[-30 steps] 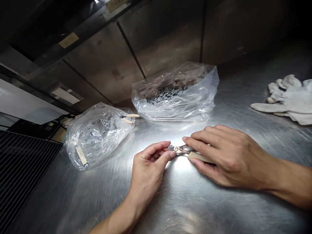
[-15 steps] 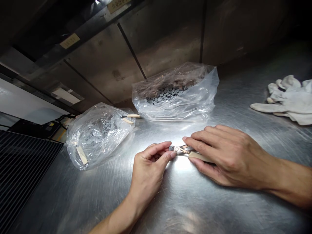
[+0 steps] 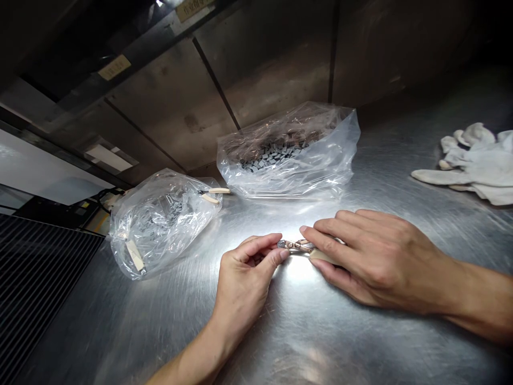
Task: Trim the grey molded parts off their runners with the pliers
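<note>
Thumb and forefinger of my left hand [image 3: 249, 272] pinch a small grey piece [image 3: 281, 244] at the jaws of a pair of pliers. The pliers [image 3: 297, 246] have a metal head and pale handles, and they lie just above the metal table [image 3: 304, 342]. My right hand [image 3: 368, 254] is wrapped over the handles from the right, its palm facing down and covering most of them. The handles are slightly spread near the pivot.
A clear plastic bag [image 3: 288, 176] of small grey pieces sits behind my hands. Another clear bag [image 3: 164, 224] with grey pieces is at the left, with pale-handled tools at its edges. White gloves [image 3: 481, 166] lie at the right.
The pliers have tilted a little about their length in my hands. My hands have barely moved, and the bags and gloves are where they were.
</note>
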### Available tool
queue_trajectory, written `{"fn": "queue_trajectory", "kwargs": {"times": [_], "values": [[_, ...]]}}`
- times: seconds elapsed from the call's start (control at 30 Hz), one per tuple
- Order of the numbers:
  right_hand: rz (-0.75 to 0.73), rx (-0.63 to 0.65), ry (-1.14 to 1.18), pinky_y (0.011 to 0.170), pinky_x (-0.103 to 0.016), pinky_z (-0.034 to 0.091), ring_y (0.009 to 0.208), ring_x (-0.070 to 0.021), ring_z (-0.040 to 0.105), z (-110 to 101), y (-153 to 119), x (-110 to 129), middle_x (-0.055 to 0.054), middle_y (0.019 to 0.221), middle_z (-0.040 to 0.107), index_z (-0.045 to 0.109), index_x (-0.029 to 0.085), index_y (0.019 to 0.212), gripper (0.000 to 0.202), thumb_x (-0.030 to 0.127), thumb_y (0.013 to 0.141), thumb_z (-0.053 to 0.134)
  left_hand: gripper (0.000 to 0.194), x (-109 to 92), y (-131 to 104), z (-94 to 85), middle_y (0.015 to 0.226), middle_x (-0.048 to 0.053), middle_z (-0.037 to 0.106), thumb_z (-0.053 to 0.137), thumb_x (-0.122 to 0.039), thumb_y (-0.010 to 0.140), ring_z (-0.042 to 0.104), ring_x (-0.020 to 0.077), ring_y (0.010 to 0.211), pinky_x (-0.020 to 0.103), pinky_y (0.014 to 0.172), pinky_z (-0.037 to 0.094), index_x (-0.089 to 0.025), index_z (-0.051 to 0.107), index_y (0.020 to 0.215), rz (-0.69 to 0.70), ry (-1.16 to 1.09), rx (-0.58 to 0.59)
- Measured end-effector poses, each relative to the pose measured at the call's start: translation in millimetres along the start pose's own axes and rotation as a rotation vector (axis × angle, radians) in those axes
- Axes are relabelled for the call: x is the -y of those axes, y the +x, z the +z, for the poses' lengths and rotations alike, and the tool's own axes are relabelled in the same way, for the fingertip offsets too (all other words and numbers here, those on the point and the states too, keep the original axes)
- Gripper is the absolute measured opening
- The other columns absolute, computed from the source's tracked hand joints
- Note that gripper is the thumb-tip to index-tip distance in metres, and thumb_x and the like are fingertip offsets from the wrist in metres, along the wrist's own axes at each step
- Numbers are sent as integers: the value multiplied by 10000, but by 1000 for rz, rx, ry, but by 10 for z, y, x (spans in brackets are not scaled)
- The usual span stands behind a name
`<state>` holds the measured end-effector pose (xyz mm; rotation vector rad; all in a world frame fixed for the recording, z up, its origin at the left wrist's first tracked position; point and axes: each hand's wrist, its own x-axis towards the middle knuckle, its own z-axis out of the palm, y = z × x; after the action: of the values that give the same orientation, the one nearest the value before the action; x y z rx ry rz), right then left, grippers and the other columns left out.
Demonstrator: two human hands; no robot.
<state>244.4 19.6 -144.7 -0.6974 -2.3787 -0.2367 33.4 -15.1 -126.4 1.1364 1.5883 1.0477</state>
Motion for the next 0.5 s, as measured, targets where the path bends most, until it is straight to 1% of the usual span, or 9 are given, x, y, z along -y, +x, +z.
{"fn": "queue_trajectory", "kwargs": {"times": [0.17, 0.5], "values": [[-11, 29, -26, 643, -365, 381, 756, -218, 586, -9, -2, -5, -70, 875, 676, 677, 94, 1128, 269, 266, 979, 534, 204, -2, 9, 7, 879, 53, 780, 842, -202, 721, 699, 169, 803, 250, 752, 546, -205, 824, 924, 4, 10, 0], [-19, 43, -21, 613, -356, 380, 724, -204, 591, -23, -8, -13, -68, 872, 672, 679, 100, 1129, 260, 247, 989, 517, 201, -25, -5, 15, 892, 52, 788, 842, -198, 722, 698, 162, 815, 233, 748, 536, -207, 825, 923, -5, 19, -6]]}}
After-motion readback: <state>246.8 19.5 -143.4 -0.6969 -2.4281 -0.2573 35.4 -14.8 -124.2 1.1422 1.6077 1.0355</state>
